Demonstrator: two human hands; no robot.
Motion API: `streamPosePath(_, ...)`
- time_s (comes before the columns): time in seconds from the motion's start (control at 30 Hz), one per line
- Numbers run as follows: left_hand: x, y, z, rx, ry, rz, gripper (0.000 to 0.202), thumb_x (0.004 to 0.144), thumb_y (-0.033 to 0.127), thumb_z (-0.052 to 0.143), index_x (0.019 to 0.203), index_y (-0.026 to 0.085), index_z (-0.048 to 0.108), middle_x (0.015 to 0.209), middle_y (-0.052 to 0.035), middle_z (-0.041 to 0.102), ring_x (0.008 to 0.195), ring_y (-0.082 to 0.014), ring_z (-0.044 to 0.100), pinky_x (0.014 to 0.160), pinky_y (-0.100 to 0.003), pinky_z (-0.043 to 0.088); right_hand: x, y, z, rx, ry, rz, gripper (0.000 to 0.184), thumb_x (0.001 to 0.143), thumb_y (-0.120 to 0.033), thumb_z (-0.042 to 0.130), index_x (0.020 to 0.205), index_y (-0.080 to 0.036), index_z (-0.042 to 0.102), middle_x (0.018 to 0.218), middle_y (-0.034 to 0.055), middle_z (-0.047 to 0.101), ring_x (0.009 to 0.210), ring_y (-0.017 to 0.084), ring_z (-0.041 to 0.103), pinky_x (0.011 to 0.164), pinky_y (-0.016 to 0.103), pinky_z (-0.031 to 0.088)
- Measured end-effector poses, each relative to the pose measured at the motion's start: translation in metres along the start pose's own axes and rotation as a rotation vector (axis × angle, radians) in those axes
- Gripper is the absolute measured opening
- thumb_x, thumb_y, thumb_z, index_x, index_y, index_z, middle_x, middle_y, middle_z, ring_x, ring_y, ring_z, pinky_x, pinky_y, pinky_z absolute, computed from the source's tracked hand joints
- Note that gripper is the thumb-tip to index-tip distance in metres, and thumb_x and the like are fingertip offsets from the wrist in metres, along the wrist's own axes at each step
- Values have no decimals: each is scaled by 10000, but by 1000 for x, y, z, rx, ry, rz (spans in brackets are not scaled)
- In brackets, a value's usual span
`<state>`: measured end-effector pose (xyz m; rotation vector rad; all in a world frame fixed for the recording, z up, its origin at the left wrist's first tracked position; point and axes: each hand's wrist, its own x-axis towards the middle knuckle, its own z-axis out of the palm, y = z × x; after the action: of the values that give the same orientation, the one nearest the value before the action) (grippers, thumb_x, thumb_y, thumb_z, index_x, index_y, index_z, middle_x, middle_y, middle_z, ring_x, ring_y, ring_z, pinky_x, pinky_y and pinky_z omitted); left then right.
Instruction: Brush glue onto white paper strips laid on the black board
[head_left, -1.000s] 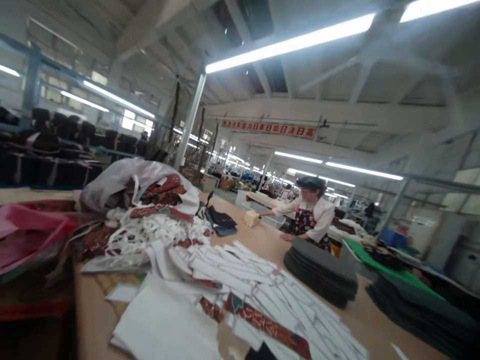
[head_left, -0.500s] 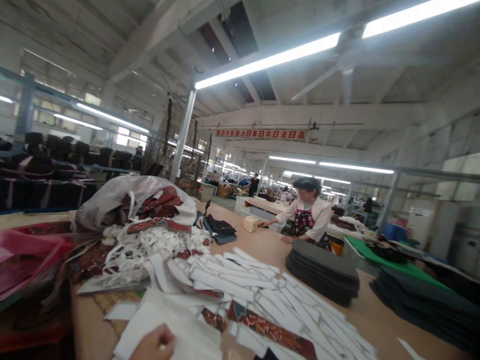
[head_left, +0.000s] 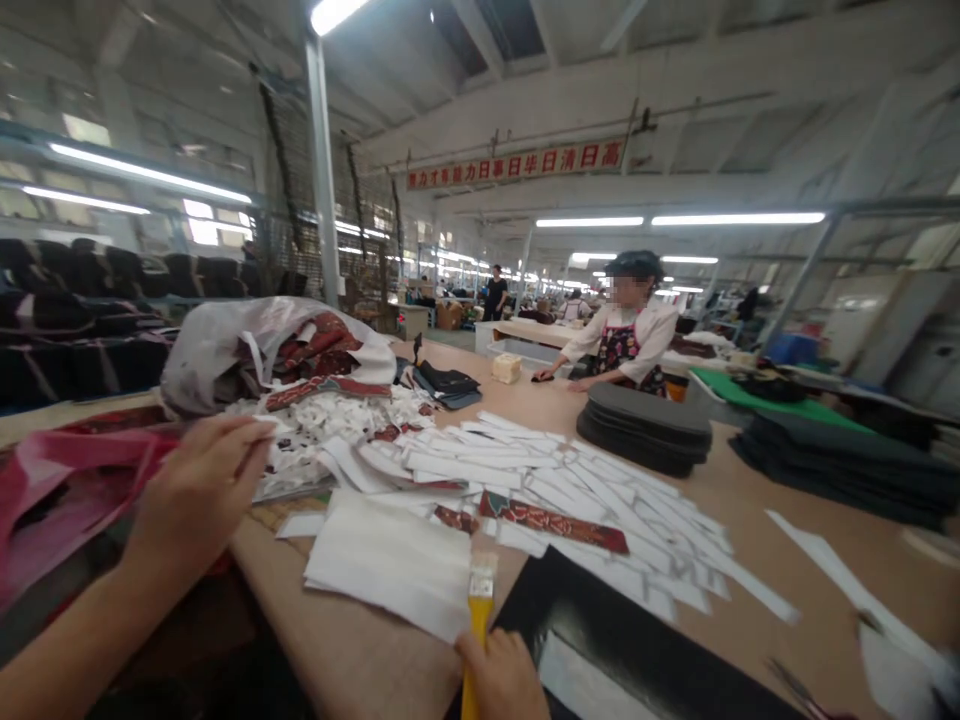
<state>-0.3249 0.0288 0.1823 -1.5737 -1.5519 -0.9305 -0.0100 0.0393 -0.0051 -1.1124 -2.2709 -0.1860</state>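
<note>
My right hand (head_left: 510, 675) is closed round the yellow handle of a flat paintbrush (head_left: 480, 610), its pale bristles pointing away from me. The bristles are beside the right edge of a stack of white sheets (head_left: 390, 560). Under and right of this hand lies a glossy black panel (head_left: 592, 620) with a pale patch on it. My left hand (head_left: 199, 485) is raised at the left, fingers pressed together in front of a heap of white scraps (head_left: 322, 430). Something whitish shows at its fingertips, too blurred to name.
Many white strips (head_left: 600, 500) spread over the table, with a red patterned strip (head_left: 555, 522) among them. Dark stacked pieces (head_left: 645, 430) stand farther right. A clear bag (head_left: 217, 345) bulges behind the scraps. A co-worker (head_left: 622, 330) stands across the table. Scissors (head_left: 799, 690) lie lower right.
My view has tilted down. My left hand has moved from the white sheets up and left to the scrap heap. My right hand with the brush has come into view.
</note>
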Motion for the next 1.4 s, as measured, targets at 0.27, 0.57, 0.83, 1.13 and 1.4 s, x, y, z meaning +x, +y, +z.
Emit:
streamPosePath(0.27, -13, 180, -16, -861, -386, 261, 160, 842, 296, 499, 857, 206, 630, 831, 14, 641, 743, -121, 600, 649, -203, 451, 8, 8, -122, 816, 304, 269, 383, 832, -406, 516, 1150, -236, 388, 1169, 98, 527, 1086, 204, 507, 923, 358, 404)
streamPosePath(0.57, -29, 272, 47, -1705, -822, -681, 233, 695, 334, 644, 748, 126, 553, 512, 37, 547, 445, -79, 523, 404, -159, 393, -91, 60, -177, 459, 96, 804, 325, 763, -405, 568, 1042, -253, 504, 754, 3, 580, 645, 148, 580, 550, 230, 463)
streamPosePath(0.83, -113, 274, 113, -1246, -1284, -513, 199, 689, 334, 579, 680, 136, 554, 505, 38, 520, 462, -85, 489, 444, -186, 336, -178, 137, -192, 132, -30, 1042, 347, 687, -496, 523, 929, -253, 572, 749, 26, 626, 639, 202, 611, 605, 297, 475)
streamPosePath(1.13, -110, 267, 129, -835, -1372, -129, 188, 684, 340, 577, 654, 160, 624, 620, -6, 601, 617, -148, 546, 544, -232, 343, -179, 144, -174, 86, -228, 1130, 417, 705, -528, 442, 1010, -259, 535, 785, 44, 637, 715, 245, 627, 659, 334, 444)
streamPosePath(1.4, -105, 271, 124, -710, -1396, -37, 141, 693, 294, 569, 662, 180, 645, 662, -13, 636, 665, -163, 581, 554, -230, 350, -180, 155, -175, 73, -424, 1141, 471, 699, -553, 434, 1054, -254, 507, 762, 56, 652, 729, 254, 636, 640, 313, 441)
